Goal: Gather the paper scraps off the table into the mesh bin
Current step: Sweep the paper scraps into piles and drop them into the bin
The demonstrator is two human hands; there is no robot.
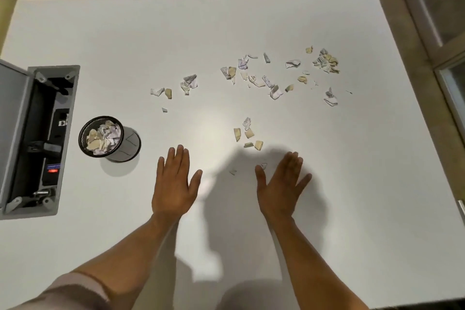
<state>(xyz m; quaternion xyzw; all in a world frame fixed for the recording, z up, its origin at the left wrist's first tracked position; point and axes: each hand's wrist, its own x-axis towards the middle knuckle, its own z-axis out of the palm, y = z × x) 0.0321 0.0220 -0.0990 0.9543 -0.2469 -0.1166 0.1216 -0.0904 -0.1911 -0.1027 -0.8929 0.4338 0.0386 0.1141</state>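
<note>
Two bare hands hover flat over the white rectangular worktop, and neither grip holds anything: our left hand and our right hand both have straight, spread fingers, released. The torn white and tan paper scraps lie mostly ahead of us and to the right. The nearest cluster, about five pieces, sits just beyond the right fingertips, slightly toward the middle, so we judge the right hand the nearer one. Two tiny bits lie between the hands, close to the right thumb. Farther off we count roughly three loose groups: a small one centre-left, a broad scatter in the middle, and a heap at far right. The single round black mesh bin, already partly filled with scraps, stands left of the left hand, near it but apart. An open grey metal box lies at the left edge.
</note>
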